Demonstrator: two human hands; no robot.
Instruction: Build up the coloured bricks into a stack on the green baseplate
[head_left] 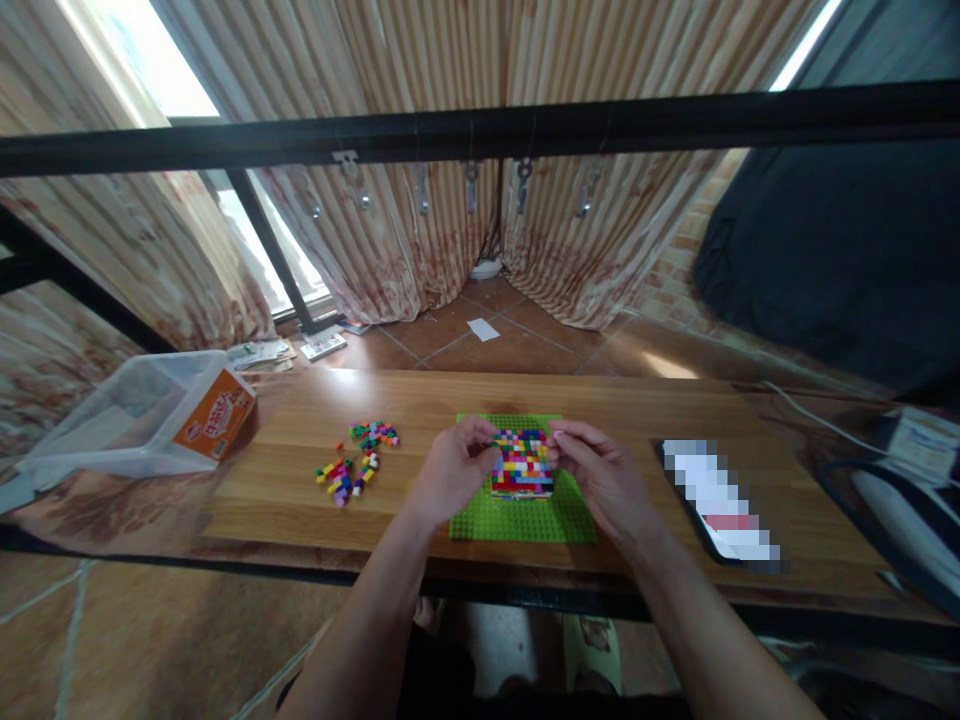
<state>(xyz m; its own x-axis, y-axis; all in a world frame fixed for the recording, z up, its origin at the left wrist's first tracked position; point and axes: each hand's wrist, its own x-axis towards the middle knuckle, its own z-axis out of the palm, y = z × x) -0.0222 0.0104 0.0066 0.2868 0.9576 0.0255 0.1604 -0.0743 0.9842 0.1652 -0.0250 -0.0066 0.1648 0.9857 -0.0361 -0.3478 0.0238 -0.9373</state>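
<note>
A block of stacked, many-coloured toy building bricks [523, 465] stands on a green studded baseplate [480, 522]. At its left edge is my left hand [456, 468], fingers curled and thumb close to them; whatever lies between the fingertips is too small to make out. My right hand [606, 478] is at the block's upper right corner. Between its thumb and forefinger is a small pink brick [558, 435]. Loose small bricks in mixed colours [341, 478] lie on the wooden board to the left, with another cluster [375, 433] just behind them.
A phone [712, 500] with a blurred screen lies right of the baseplate. On the far left stands a clear plastic bin [142, 415] with an orange label. A dark metal bar [480, 135] with hanging clips crosses in front of the curtains. The wooden board [300, 400] carries the bricks.
</note>
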